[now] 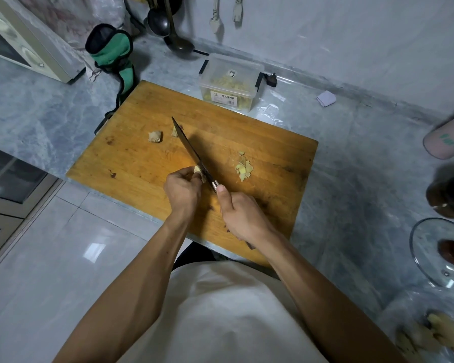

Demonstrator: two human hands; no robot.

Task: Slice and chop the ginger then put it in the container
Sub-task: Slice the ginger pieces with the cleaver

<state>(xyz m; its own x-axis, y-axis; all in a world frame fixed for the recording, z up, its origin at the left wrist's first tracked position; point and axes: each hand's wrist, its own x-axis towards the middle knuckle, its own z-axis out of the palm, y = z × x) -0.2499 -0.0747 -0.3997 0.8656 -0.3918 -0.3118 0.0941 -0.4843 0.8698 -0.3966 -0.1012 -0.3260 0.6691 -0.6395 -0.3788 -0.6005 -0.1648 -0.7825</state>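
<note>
Fingers of the left hand (182,188) pinch a knobby ginger piece (197,171) on the wooden cutting board (131,155); right hand (243,216) grips the knife (192,150) (dark blade). Clear lidded plastic container (231,81) sits beyond.

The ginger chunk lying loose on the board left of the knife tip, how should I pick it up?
Pinch the ginger chunk from above across its narrower sides. It lies low and alone on the board, so the top is open; the knife is on its right.

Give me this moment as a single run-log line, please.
stage: slicing | left hand holds ginger piece | right hand grips knife | slices on board
</note>
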